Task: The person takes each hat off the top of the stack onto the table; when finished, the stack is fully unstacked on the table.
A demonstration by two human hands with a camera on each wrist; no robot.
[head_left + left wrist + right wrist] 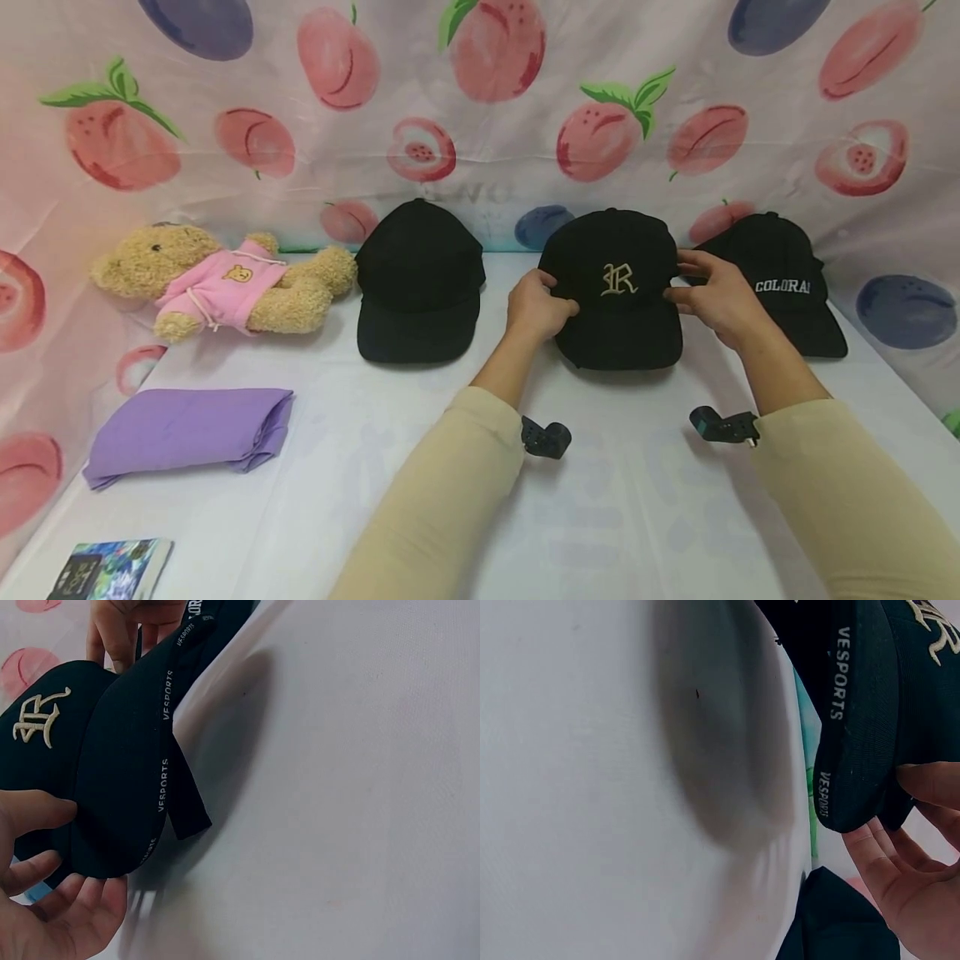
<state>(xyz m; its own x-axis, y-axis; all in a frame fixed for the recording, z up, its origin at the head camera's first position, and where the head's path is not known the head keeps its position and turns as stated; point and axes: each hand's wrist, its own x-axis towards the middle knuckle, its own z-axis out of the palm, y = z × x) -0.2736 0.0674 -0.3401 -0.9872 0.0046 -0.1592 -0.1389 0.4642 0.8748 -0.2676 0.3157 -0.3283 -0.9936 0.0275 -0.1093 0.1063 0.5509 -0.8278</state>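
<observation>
A black baseball cap (pixel 611 329) with a gold embroidered R on its front is held between my two hands, brim facing me. My left hand (pixel 537 307) grips its left side, thumb on top of the brim and fingers curled underneath, as the left wrist view shows. On the opposite side my right hand (pixel 716 298) pinches the cap's edge between thumb and fingers. White VESPORTS lettering runs along the brim edge (pixel 840 675) in the right wrist view. Behind my right hand, a black cap with white lettering (pixel 798 312) is partly covered.
A plain black cap (pixel 418 283) sits left of the held one. Beyond it lies a teddy bear (pixel 240 283) in a pink hoodie. Folded purple cloth (pixel 187 429) and a book (pixel 112 571) are on the white table (pixel 315 517), before a fruit-print curtain (pixel 510 183).
</observation>
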